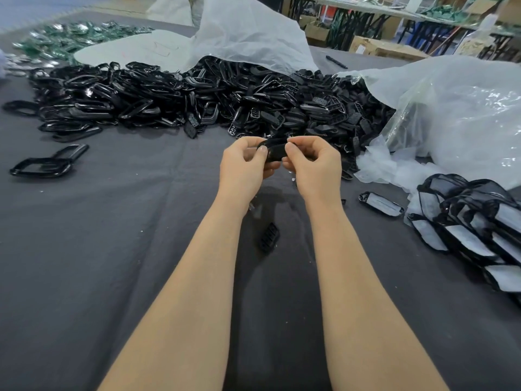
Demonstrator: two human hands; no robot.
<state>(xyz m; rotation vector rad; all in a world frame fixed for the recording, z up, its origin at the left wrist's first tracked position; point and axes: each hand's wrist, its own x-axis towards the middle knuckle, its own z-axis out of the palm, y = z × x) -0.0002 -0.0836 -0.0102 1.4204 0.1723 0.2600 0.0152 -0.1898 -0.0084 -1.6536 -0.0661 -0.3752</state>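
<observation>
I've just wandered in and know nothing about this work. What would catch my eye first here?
First, the huge heap of black plastic parts spread across the far side of the grey table, partly covered by a white plastic bag. At the centre, the left hand and right hand pinch one small black plastic piece between them. At the right edge lies a stack of black shells with white film.

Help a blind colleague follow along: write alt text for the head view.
The left hand and right hand pinch a small black plastic part between them above a dark grey table. Behind lies a heap of black parts.
</observation>
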